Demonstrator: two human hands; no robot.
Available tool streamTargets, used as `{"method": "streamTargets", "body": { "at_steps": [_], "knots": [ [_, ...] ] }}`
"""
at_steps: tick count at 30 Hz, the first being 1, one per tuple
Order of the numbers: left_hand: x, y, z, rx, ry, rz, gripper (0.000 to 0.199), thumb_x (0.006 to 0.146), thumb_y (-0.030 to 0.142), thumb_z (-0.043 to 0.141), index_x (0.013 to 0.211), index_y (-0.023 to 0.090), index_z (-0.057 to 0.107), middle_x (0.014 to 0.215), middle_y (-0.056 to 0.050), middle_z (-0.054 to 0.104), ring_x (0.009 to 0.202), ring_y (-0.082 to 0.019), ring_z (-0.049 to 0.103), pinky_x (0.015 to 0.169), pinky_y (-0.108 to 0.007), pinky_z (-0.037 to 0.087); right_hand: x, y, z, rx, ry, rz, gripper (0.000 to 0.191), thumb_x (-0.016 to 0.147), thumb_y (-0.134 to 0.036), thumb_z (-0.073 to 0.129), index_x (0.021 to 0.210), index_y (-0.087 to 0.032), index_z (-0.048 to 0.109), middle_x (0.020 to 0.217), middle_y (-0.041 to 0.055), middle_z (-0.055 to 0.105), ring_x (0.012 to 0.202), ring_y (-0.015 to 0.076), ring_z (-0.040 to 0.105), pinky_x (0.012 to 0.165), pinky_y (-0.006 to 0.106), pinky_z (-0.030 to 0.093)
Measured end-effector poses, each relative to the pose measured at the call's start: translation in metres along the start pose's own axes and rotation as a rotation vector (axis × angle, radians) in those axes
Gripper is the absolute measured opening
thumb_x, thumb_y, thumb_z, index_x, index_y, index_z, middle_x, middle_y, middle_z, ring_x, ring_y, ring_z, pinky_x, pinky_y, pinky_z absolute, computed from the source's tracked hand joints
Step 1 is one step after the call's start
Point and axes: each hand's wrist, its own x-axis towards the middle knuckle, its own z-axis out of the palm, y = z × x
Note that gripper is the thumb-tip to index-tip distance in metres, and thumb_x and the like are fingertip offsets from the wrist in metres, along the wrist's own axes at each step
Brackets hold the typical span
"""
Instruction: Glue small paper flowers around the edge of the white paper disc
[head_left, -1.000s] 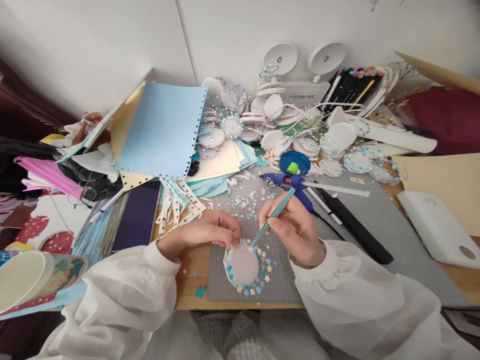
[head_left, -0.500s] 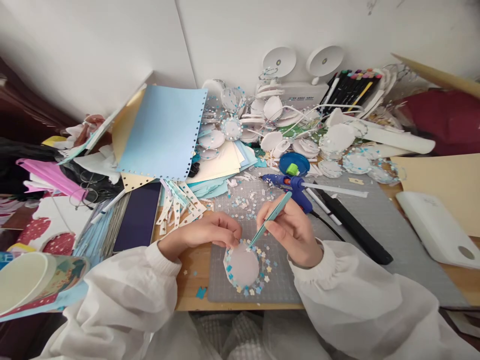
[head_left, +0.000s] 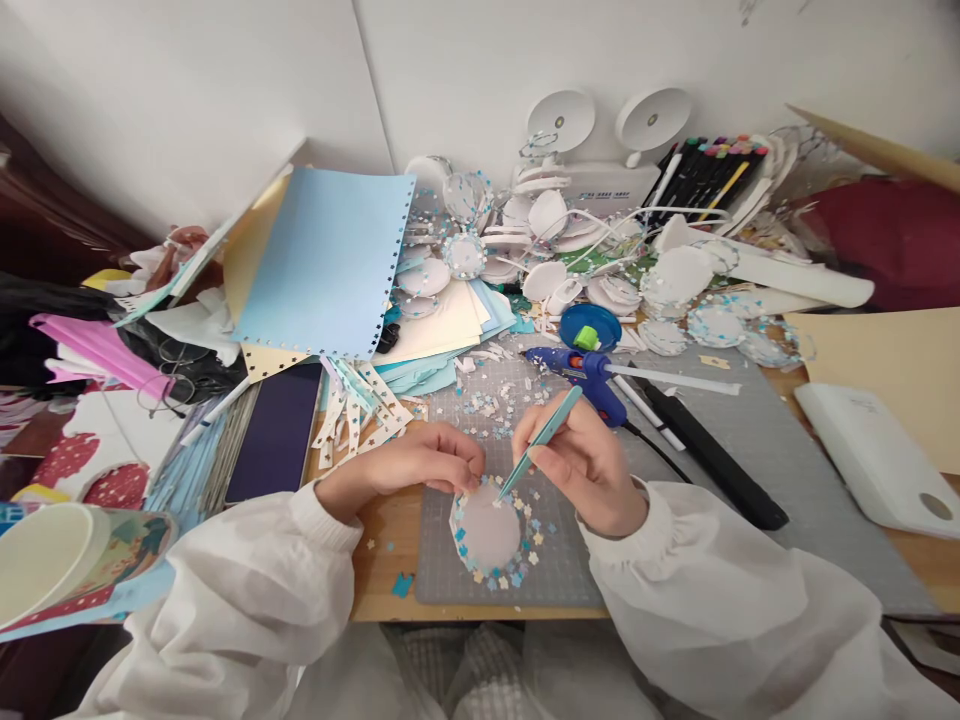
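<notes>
In my right hand [head_left: 581,462] are teal tweezers [head_left: 541,440], pinched between thumb and fingers, their tips down at the upper right edge of a white disc [head_left: 487,530]. Small blue, white and yellow paper stars ring the disc's rim. The fingers of my left hand [head_left: 424,460] are curled closed on the disc's upper left edge. The disc is over a grey cutting mat [head_left: 570,580] at the desk's front edge. A blue paper scrap [head_left: 403,584] lies left of the mat.
Behind my hands are loose paper stars [head_left: 491,405], a blue glue gun [head_left: 581,375] and a black cutter-like tool [head_left: 712,460]. White discs [head_left: 547,215] pile up at the wall. To the left are a phone [head_left: 276,430], paper strips [head_left: 367,410] and a cup [head_left: 52,560].
The tweezer tips and the disc have shifted very slightly. My left hand keeps its hold at the disc's edge.
</notes>
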Motion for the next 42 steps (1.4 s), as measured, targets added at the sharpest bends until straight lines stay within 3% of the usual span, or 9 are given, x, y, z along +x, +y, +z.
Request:
{"method": "streamTargets", "body": {
  "at_steps": [19, 33, 42],
  "knots": [
    [-0.001, 0.001, -0.001, -0.004, -0.008, 0.016, 0.024, 0.070, 0.021, 0.061, 0.053, 0.014, 0.046, 0.049, 0.007, 0.032, 0.045, -0.005, 0.023, 0.045, -0.023, 0.013, 0.004, -0.001, -0.001, -0.022, 0.117, 0.049, 0.013, 0.090, -0.034, 0.057, 0.089, -0.022, 0.053, 0.081, 0.0035, 0.060, 0.062, 0.0128, 0.050, 0.055, 0.028, 0.043],
    [-0.001, -0.002, -0.002, 0.028, -0.011, 0.016, 0.026, 0.071, 0.026, 0.062, 0.054, 0.014, 0.046, 0.049, 0.007, 0.031, 0.046, -0.006, 0.023, 0.045, -0.023, 0.012, 0.003, 0.002, 0.000, 0.000, 0.092, 0.104, 0.015, 0.088, -0.035, 0.060, 0.088, -0.022, 0.053, 0.078, 0.0029, 0.061, 0.060, 0.0131, 0.052, 0.054, 0.029, 0.046],
    [-0.003, -0.004, -0.004, 0.069, -0.016, 0.007, 0.027, 0.072, 0.028, 0.063, 0.057, 0.014, 0.045, 0.052, 0.006, 0.032, 0.049, -0.007, 0.024, 0.048, -0.024, 0.014, 0.008, 0.008, -0.003, -0.047, 0.431, 0.049, 0.012, 0.088, -0.035, 0.062, 0.088, -0.024, 0.055, 0.081, 0.0025, 0.060, 0.063, 0.0143, 0.053, 0.056, 0.030, 0.047]
  ]
}}
